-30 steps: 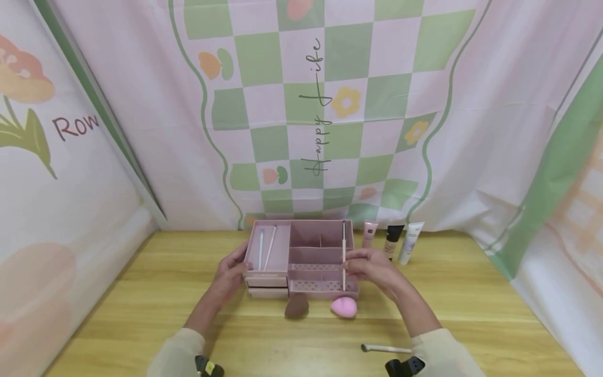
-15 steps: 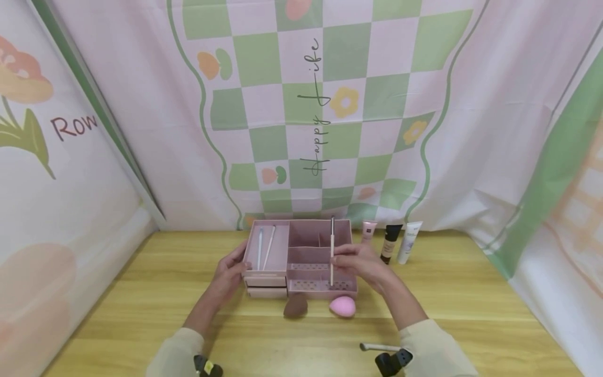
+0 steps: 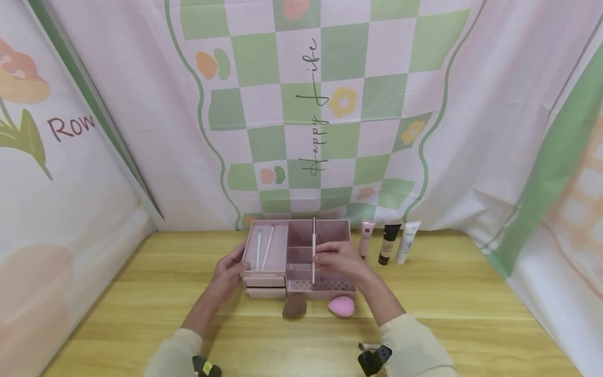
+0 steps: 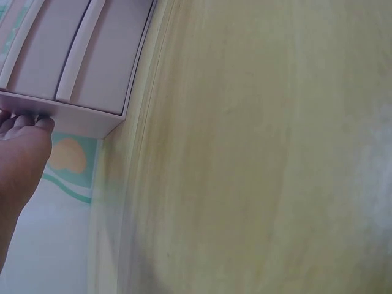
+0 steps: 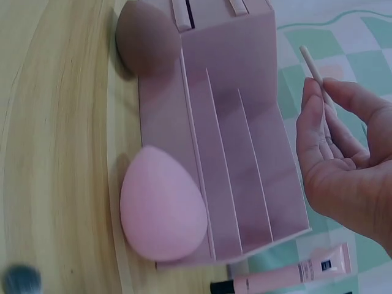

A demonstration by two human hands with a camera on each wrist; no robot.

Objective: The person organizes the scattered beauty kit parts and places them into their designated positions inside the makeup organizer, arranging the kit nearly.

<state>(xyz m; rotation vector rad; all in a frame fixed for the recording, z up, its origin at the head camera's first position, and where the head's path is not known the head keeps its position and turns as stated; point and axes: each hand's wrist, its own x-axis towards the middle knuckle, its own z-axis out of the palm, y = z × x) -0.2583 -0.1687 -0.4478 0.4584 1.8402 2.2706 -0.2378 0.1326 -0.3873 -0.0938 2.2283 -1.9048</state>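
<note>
1. Head view: I am watching the right hand pinching a thin brush mid-shaft over the organizer near the desk's far edge; it looks light, stiff and slippery.
2. Left wrist: the left hand's fingertips are pressing the organizer's wall.
3. Right wrist: thumb and fingers are clamping the handle.

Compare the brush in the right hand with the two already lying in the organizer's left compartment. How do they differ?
The held brush is pinched in the right hand above the organizer's middle; the two stored brushes lie loose in the left compartment. The held brush points straight away from the person; the stored pair lean apart at the near end. The held one looks beige with a dark far end, the stored pair whitish. All are slim sticks.
</note>
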